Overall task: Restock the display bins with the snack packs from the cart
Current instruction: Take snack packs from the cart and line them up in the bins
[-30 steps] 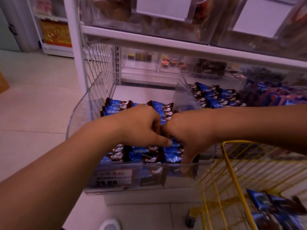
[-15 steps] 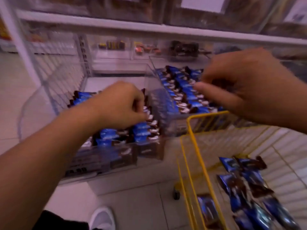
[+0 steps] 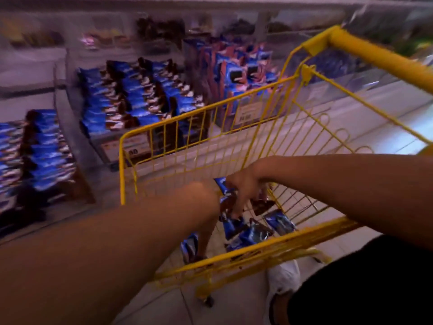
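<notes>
Blue and brown snack packs (image 3: 278,221) lie loose on the bottom of the yellow wire cart (image 3: 203,112). My right hand (image 3: 244,191) reaches down into the cart, its fingers and thumb curled round a pack in the pile. My left hand (image 3: 206,233) hangs into the cart beside it, mostly hidden behind my own forearm; only fingers among the packs show. The clear display bins hold rows of the same packs: one at far left (image 3: 44,156), one in the middle (image 3: 131,102).
A third bin (image 3: 236,73) to the right holds taller blue and red packs behind a price label (image 3: 250,111). The cart's thick yellow handle (image 3: 379,59) crosses the upper right. My white shoe (image 3: 283,275) stands on the tiled floor by the cart.
Both hands have left the left display bin and swung right and down into the cart. My view has turned from the bins to the cart.
</notes>
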`<state>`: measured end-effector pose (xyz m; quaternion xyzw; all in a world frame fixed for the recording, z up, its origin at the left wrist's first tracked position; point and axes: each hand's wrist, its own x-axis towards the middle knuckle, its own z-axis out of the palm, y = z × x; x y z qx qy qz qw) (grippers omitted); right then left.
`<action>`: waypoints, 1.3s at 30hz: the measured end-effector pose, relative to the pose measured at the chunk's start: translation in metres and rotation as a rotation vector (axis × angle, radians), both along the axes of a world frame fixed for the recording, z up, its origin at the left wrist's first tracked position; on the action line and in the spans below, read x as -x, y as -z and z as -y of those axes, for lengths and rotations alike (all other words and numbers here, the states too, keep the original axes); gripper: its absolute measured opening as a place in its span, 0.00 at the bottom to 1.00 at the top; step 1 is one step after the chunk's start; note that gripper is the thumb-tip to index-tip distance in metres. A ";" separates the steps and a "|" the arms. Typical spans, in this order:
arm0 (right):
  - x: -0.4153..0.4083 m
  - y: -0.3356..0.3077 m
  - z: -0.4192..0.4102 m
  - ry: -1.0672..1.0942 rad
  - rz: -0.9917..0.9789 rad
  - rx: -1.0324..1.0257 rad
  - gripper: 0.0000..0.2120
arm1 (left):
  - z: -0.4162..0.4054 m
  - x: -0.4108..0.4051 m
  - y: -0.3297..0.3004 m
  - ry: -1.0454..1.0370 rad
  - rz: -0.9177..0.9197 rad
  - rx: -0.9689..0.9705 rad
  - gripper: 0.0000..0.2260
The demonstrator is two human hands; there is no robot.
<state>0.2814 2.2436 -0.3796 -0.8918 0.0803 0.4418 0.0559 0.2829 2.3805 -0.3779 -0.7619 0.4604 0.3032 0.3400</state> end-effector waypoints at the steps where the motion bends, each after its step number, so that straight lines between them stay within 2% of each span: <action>1: 0.000 0.006 -0.003 -0.056 0.048 -0.057 0.48 | 0.004 0.000 0.012 0.011 0.001 -0.039 0.31; 4: 0.001 0.024 -0.006 -0.319 0.092 -0.032 0.54 | 0.008 -0.005 0.035 -0.062 -0.100 -0.171 0.24; 7: 0.005 0.031 -0.001 -0.314 0.030 -0.016 0.51 | 0.009 -0.015 0.048 -0.049 -0.159 -0.221 0.26; 9: 0.005 0.032 0.000 -0.321 0.021 0.008 0.45 | 0.011 -0.019 0.051 -0.020 -0.162 -0.224 0.26; 12: 0.002 0.031 -0.003 -0.339 0.008 0.003 0.42 | 0.017 -0.025 0.047 -0.191 -0.207 -0.150 0.21; 14: -0.002 0.025 -0.003 -0.275 0.000 -0.047 0.38 | 0.020 -0.034 0.040 -0.336 -0.272 -0.047 0.16; 17: -0.013 0.003 0.001 -0.119 -0.056 -0.137 0.23 | 0.010 -0.045 0.007 -0.589 -0.397 0.144 0.15; 20: -0.023 -0.036 0.004 -0.087 -0.059 -0.112 0.18 | -0.013 -0.057 -0.044 -0.667 -0.473 0.461 0.13; 22: -0.022 -0.077 0.006 -0.061 0.036 -0.109 0.16 | -0.039 -0.064 -0.079 -0.690 -0.489 0.729 0.11; 24: -0.011 -0.124 0.013 -0.087 0.266 -0.158 0.19 | -0.069 -0.066 -0.106 -0.725 -0.521 0.980 0.10; 26: 0.011 -0.166 0.017 -0.068 0.499 -0.376 0.22 | -0.094 -0.060 -0.119 -0.798 -0.586 1.205 0.12; 28: 0.036 -0.183 0.013 0.091 0.568 -0.812 0.17 | -0.109 -0.050 -0.119 -0.910 -0.693 1.420 0.15; 30: 0.046 -0.173 0.005 0.219 0.615 -1.144 0.12 | -0.115 -0.041 -0.112 -1.067 -0.848 1.597 0.10; 32: 0.043 -0.150 -0.010 0.255 0.629 -1.233 0.13 | -0.116 -0.033 -0.103 -1.226 -0.999 1.701 0.04; 34: 0.036 -0.134 -0.023 0.300 0.620 -1.210 0.17 | -0.117 -0.031 -0.098 -1.304 -1.073 1.742 0.02; 39: 0.022 -0.120 -0.039 0.489 0.704 -1.237 0.25 | -0.120 -0.034 -0.094 -1.351 -1.136 1.734 0.09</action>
